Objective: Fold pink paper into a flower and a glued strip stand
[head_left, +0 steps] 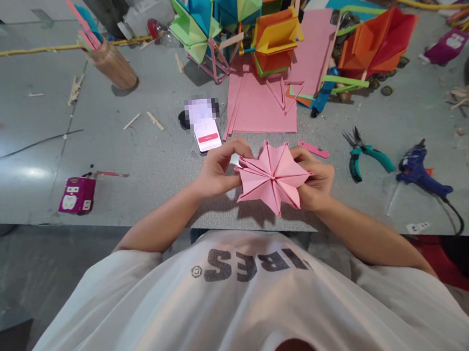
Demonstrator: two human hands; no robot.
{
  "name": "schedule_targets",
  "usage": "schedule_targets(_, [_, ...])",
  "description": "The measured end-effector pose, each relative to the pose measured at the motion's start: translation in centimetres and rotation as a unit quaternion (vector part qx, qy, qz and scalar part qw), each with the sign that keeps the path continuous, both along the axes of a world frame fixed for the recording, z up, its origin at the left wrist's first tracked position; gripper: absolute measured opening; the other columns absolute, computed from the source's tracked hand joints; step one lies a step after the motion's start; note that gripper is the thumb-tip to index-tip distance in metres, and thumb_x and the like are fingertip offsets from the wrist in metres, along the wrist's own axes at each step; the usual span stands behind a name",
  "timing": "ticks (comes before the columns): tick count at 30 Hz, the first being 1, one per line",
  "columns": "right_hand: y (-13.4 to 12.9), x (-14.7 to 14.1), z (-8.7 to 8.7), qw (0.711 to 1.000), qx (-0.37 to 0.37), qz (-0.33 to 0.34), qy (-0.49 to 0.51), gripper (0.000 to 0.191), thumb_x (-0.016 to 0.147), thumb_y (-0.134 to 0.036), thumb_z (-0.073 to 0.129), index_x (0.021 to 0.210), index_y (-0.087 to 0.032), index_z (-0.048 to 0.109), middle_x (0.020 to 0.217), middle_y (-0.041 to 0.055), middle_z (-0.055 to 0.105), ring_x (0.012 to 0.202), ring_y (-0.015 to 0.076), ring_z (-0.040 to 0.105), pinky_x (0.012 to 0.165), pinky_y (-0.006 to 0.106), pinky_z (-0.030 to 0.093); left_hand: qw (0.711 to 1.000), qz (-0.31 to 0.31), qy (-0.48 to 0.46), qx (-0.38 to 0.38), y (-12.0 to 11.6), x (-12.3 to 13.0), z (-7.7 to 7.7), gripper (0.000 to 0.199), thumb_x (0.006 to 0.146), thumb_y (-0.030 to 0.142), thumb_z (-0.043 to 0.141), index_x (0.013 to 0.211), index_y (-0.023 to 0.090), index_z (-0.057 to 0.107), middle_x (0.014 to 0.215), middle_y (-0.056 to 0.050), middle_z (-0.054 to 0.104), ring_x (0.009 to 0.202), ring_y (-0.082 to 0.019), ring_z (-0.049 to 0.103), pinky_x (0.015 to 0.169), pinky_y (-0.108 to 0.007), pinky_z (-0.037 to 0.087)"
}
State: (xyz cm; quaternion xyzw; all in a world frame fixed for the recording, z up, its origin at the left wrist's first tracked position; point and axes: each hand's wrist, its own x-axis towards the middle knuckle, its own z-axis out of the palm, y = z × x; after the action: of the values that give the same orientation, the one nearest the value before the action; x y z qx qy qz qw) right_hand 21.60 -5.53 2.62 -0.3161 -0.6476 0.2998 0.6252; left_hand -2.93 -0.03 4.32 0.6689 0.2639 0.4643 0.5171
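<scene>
A pink folded-paper star (273, 179) with several pointed pleats is held up over the front edge of the table. My left hand (223, 168) grips its left side, thumb below and fingers curled behind. On the opposite side my right hand (314, 179) is closed round the star's edge, its fingertips partly hidden by the paper. Just behind the star lie pink paper sheets (264, 111) and a small pink cutter (313, 150). A lit phone (207, 137) rests beyond my left hand.
Colourful paper pinwheel-like shapes (276, 34) crowd the back, with an orange-red one (378, 45) at right. Pliers (366, 154) and a blue glue gun (423, 171) lie to the right. A wooden cup (113, 66) and a purple box (77, 195) stand left.
</scene>
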Motion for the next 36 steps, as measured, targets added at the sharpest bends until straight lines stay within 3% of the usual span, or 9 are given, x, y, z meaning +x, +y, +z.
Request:
schedule_targets(2, [0.1,0.0,-0.1,1.0,-0.006,-0.012,0.004,0.023,0.098,-0.056,0.089,0.092,-0.034,0.088,0.096,0.0059,0.076,0.082,0.0237,0.071,0.073,0.045,0.064,1.0,-0.006,-0.007,0.001,-0.1,0.2,-0.1,0.052,0.082,0.072,0.101,0.083,0.025,0.078,0.088,-0.005,0.076,0.083,-0.019,0.069,0.085,-0.04,0.057])
schedule_targets(6, [0.4,0.0,-0.2,0.999,-0.032,-0.04,0.012,0.03,0.098,-0.064,0.088,0.093,-0.034,0.086,0.119,0.0094,0.076,0.11,0.0312,0.077,0.092,0.055,0.068,0.999,-0.012,-0.035,-0.032,-0.8,0.8,-0.9,0.045,0.091,0.066,0.097,0.099,0.025,0.082,0.097,-0.006,0.082,0.085,-0.018,0.073,0.081,-0.034,0.057])
schedule_targets(12, [0.6,0.0,-0.8,0.999,-0.033,-0.023,0.018,0.02,0.105,-0.055,0.082,0.108,-0.037,0.089,0.139,0.0084,0.077,0.133,0.0331,0.074,0.113,0.058,0.063,0.995,0.023,-0.05,-0.079,-2.1,1.7,-1.7,0.049,0.095,0.071,0.09,0.1,0.023,0.079,0.094,-0.004,0.079,0.078,-0.016,0.068,0.073,-0.031,0.055])
schedule_targets(16, [1.0,0.2,-1.2,0.997,-0.033,0.06,0.023,0.058,0.11,-0.079,0.058,0.136,-0.034,0.085,0.159,0.0119,0.072,0.151,0.0374,0.067,0.13,0.064,0.053,0.989,0.111,-0.064,-0.072,-2.0,1.7,-2.1,0.045,0.09,0.064,0.098,0.094,0.024,0.077,0.086,0.0,0.076,0.076,-0.015,0.065,0.073,-0.031,0.053])
schedule_targets(20, [1.6,0.8,-1.6,0.995,-0.051,0.078,-0.043,0.093,0.084,-0.095,0.083,0.152,-0.034,0.073,0.169,0.0138,0.064,0.165,0.0428,0.054,0.139,0.069,0.043,0.979,0.135,-0.103,-0.113,-1.6,1.8,-2.8,0.044,0.084,0.06,0.103,0.104,0.027,0.082,0.1,-0.001,0.082,0.089,-0.018,0.073,0.085,-0.034,0.059])
schedule_targets(23, [1.7,0.9,-2.0,0.991,-0.101,0.052,-0.077,0.076,0.087,-0.083,0.09,0.145,-0.035,0.076,0.164,0.012,0.066,0.159,0.04,0.06,0.134,0.066,0.049,0.967,0.123,-0.143,-0.168,-1.6,2.1,-3.0,0.051,0.086,0.067,0.099,0.116,0.029,0.084,0.118,-0.004,0.085,0.104,-0.022,0.078,0.094,-0.036,0.062])
schedule_targets(28, [1.8,0.2,-2.7,0.993,-0.114,-0.031,-0.026,0.032,0.099,-0.064,0.088,0.115,-0.036,0.085,0.131,0.0064,0.078,0.118,0.0295,0.074,0.105,0.05,0.062,0.955,0.067,-0.174,-0.23,-2.5,2.5,-2.8,0.059,0.099,0.08,0.08,0.124,0.027,0.08,0.121,-0.008,0.082,0.112,-0.027,0.078,0.1,-0.04,0.061])
schedule_targets(32, [1.9,-0.2,-2.7,0.994,-0.089,-0.063,0.032,0.024,0.095,-0.053,0.094,0.097,-0.033,0.081,0.111,0.0035,0.077,0.103,0.0251,0.071,0.095,0.045,0.059,0.974,0.004,-0.163,-0.16,-2.8,2.7,-3.7,0.085,0.091,0.091,0.08,0.148,0.029,0.072,0.144,-0.013,0.073,0.132,-0.033,0.072,0.117,-0.048,0.057])
schedule_targets(36, [1.4,-0.2,-2.1,0.994,-0.049,-0.086,0.041,0.027,0.097,-0.056,0.091,0.095,-0.033,0.079,0.108,0.0048,0.075,0.101,0.0255,0.071,0.092,0.045,0.059,0.982,-0.039,-0.17,-0.069,-2.5,2.8,-5.0,0.127,0.069,0.092,0.097,0.175,0.043,0.048,0.175,-0.013,0.052,0.165,-0.042,0.051,0.14,-0.059,0.041])
